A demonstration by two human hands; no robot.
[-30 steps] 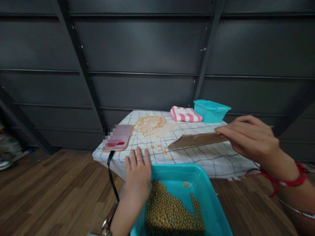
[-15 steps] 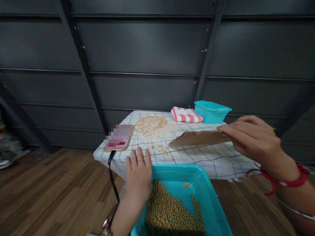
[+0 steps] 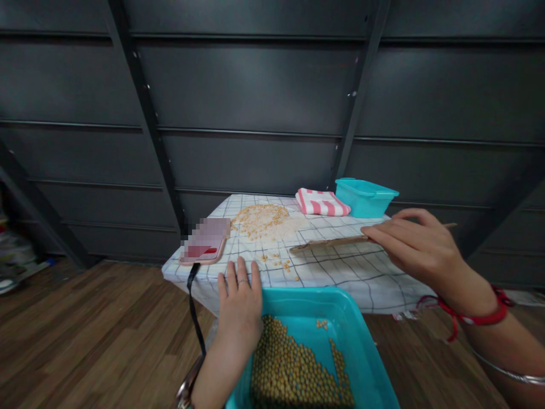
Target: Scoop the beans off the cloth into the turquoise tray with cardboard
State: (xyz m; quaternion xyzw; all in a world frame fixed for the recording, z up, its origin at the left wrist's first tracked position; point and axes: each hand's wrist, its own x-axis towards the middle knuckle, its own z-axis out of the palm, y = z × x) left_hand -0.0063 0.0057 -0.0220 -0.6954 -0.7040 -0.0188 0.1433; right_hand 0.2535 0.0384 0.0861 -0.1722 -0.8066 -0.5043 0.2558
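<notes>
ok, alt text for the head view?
The right hand holds a flat cardboard piece low over a checked tablecloth with a grain pile; the left hand rests flat on the rim of a teal tub of beans.

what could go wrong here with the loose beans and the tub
1. The loose beans lie near the table edge; swept with the cardboard in the right hand, some could miss the tub under the left hand.
2. The phone lies at the table corner, its strap hanging off; a snag could drag it down.
</notes>
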